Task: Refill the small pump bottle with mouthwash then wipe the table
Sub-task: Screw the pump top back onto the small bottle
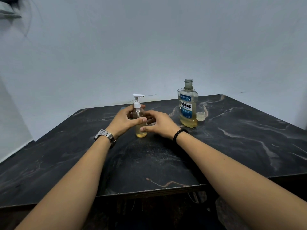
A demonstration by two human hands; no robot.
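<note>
**Both hands on pump bottle, mid-bench**

Clear plastic pump bottle (140, 130), white pump head, yellow liquid low inside, upright on dark marbled bench (232, 138). Left hand (123, 121) wrapped round it; right hand (159, 124) fingers curled against its side. Uncapped mouthwash bottle (188, 105), blue label "LISTERINE COOL MINT", right of it; translucent cap (200, 116) beside.

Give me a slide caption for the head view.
Left hand grips pump bottle; mouthwash bottle stands uncapped.
</note>
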